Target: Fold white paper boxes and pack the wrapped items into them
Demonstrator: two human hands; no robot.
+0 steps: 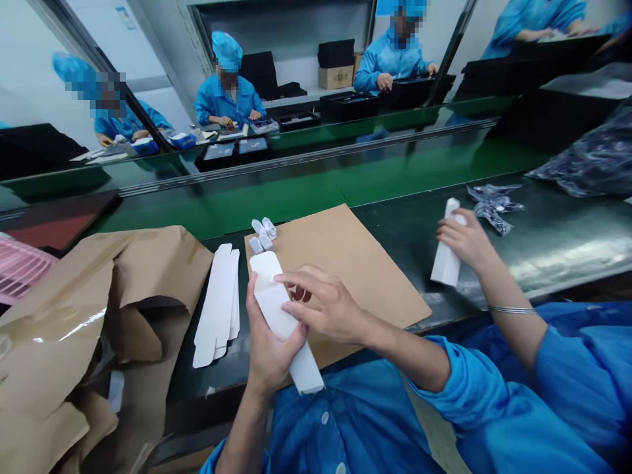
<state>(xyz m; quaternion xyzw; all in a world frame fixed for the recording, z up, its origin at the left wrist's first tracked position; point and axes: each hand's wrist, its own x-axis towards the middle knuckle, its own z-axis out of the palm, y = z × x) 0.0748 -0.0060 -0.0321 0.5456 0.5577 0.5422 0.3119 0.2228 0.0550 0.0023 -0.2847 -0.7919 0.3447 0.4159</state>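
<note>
A long, narrow white cardboard box (282, 317) stands out in front of my chest, tilted, with its upper flap raised at the far end. My left hand (270, 355) is wrapped around its side, thumb on the near face. Over the box's upper part reaches my right hand (328, 304), its fingers apart; the index fingertip touches the flap and the thumb lies near the front panel. Beneath them a brown cardboard sheet (365, 263) covers part of the dark green bench. Flat white box blanks (217, 306) lie stacked to the left.
Several small white folded pieces (263, 235) sit at the sheet's far corner. Torn brown packing paper (162, 270) fills the left side, beside a pink basket (24, 266). At right, a co-worker's hand (467, 237) holds another white box (446, 263); bagged dark items (496, 204) lie beyond.
</note>
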